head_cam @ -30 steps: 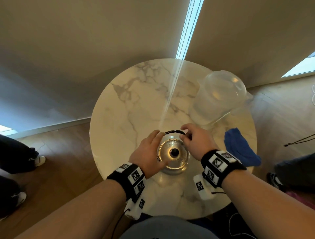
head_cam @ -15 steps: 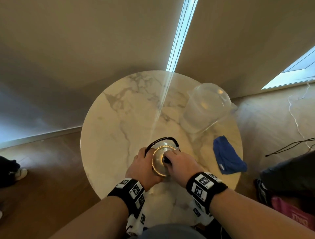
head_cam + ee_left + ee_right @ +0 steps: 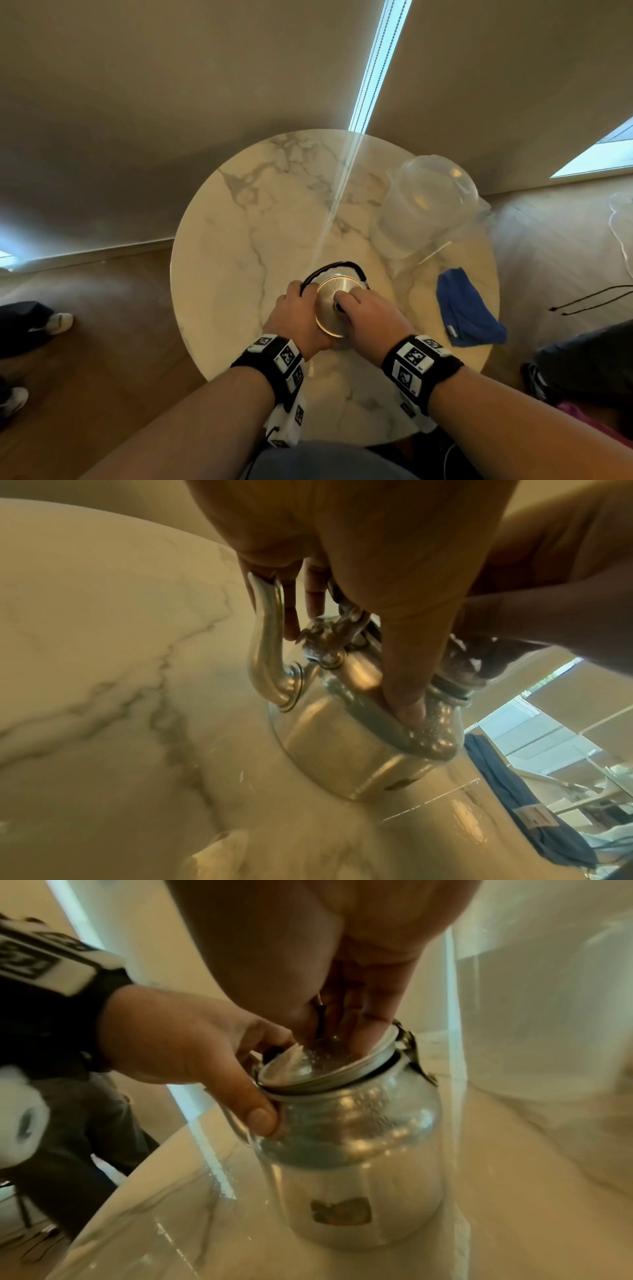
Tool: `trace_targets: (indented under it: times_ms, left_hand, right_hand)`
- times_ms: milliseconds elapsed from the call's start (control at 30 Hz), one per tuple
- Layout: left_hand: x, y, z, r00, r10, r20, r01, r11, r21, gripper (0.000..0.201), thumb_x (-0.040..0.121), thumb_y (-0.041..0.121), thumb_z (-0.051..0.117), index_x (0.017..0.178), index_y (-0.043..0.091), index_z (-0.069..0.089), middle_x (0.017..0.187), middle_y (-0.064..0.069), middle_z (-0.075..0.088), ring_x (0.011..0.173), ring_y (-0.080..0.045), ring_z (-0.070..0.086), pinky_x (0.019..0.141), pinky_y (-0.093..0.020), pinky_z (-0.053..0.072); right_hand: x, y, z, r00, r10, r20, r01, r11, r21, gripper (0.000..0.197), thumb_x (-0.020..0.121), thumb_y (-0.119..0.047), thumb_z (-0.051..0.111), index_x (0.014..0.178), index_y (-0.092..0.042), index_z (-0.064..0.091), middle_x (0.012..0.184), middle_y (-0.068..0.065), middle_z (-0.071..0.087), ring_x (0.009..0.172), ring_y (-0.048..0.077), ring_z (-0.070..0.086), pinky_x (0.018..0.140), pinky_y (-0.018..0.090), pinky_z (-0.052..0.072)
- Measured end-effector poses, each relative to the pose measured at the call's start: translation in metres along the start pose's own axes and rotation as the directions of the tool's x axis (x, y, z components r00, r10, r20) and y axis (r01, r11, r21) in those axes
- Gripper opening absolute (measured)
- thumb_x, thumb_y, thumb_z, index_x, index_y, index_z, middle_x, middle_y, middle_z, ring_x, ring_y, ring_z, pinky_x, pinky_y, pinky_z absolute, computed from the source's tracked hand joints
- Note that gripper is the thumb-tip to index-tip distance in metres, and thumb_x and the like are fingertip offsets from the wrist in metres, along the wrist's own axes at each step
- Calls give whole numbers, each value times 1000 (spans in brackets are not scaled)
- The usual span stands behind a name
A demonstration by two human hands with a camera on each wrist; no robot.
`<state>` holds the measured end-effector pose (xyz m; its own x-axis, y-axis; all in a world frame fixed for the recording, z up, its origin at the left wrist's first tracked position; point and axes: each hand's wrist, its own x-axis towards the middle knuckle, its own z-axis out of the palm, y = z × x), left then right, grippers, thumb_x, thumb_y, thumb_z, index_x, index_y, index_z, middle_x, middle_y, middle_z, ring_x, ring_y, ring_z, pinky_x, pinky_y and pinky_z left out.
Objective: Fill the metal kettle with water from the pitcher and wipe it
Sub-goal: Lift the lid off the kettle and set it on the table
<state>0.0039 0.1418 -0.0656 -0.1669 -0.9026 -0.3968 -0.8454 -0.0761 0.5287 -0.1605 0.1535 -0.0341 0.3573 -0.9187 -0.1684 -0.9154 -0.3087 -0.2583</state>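
Observation:
The metal kettle stands near the front of the round marble table, its black handle folded back. My left hand grips the kettle's left shoulder; the thumb presses on the body beside the spout. My right hand pinches the knob of the lid. The lid sits tilted, raised on one side above the kettle. The clear plastic pitcher holds water at the back right. A blue cloth lies at the right edge.
A wall with a bright window strip rises just behind the table. Someone's shoes are on the wood floor at left, and another person sits at right. A black cable lies on the floor beyond the cloth.
My right hand left the handle and took the lid's knob. The lid went from flat to tilted. The left hand stays on the kettle.

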Motion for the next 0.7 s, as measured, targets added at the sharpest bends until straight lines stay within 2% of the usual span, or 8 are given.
trace_targets:
  times_ms: [67, 133, 200, 267, 433, 500, 567, 700]
  left_hand:
    - [0, 3, 1, 1000, -14, -11, 14, 1000, 13, 110, 38, 74, 81, 131, 31, 39, 128, 2, 44, 110, -27, 57, 93, -42, 53]
    - [-2, 5, 3, 999, -30, -30, 30, 1000, -9, 114, 34, 80, 78, 130, 32, 40, 127, 3, 45, 110, -26, 58, 94, -43, 54]
    - [-5, 7, 5, 997, -46, -62, 42, 998, -56, 120, 29, 90, 70, 131, 34, 40, 129, 4, 44, 111, -25, 59, 94, -45, 54]
    - [-7, 7, 6, 994, -54, -100, 47, 996, -74, 124, 29, 96, 61, 133, 34, 38, 135, 2, 41, 115, -26, 58, 95, -46, 54]
    - [-14, 14, 11, 981, -45, -188, 45, 999, -6, 112, 44, 80, 64, 140, 32, 31, 150, 0, 27, 125, -29, 50, 101, -45, 51]
    - [-17, 17, 15, 975, -60, -214, 67, 997, 28, 105, 52, 71, 73, 141, 34, 30, 155, 1, 22, 132, -30, 44, 102, -46, 50]
    - [-18, 19, 22, 969, -91, -228, 109, 992, 69, 100, 60, 61, 77, 143, 36, 28, 160, 1, 13, 140, -30, 35, 105, -48, 48]
    - [-18, 25, 32, 959, -156, -238, 183, 979, 92, 98, 63, 58, 75, 146, 36, 27, 163, 6, 3, 146, -29, 25, 109, -50, 45]
  right_hand:
    - [-3, 0, -6, 1000, -13, -9, 13, 1000, 11, 31, 88, -12, 69, 119, -12, 66, 102, 9, 71, 89, 32, 68, 70, 40, 57]
    - [-10, 10, -17, 999, 26, -43, -23, 997, 67, 27, 93, -17, 63, 119, -15, 65, 105, 7, 69, 90, 30, 66, 73, 36, 53]
    - [-21, 30, -27, 988, 116, -106, -97, 981, 167, 24, 94, -22, 62, 117, -18, 65, 103, 4, 67, 85, 27, 65, 71, 33, 48]
    - [-37, 55, -34, 966, 227, -120, -192, 949, 250, 25, 95, -26, 62, 120, -22, 62, 102, -2, 62, 85, 22, 63, 73, 34, 52]
    - [-66, 110, -8, 929, 364, 63, -369, 905, 211, 21, 97, -31, 57, 117, -26, 60, 102, -5, 60, 82, 19, 61, 75, 35, 52]
    - [-65, 119, 11, 930, 333, 158, -358, 917, 176, 19, 99, -34, 52, 115, -27, 58, 102, -5, 61, 85, 19, 61, 77, 39, 52]
    - [-58, 123, 26, 928, 307, 214, -340, 930, 139, 17, 100, -34, 49, 113, -26, 58, 104, -3, 63, 87, 19, 60, 74, 36, 49]
    - [-45, 135, 41, 923, 254, 290, -296, 948, 114, 20, 101, -31, 49, 117, -24, 58, 109, 1, 66, 87, 20, 61, 80, 37, 55]
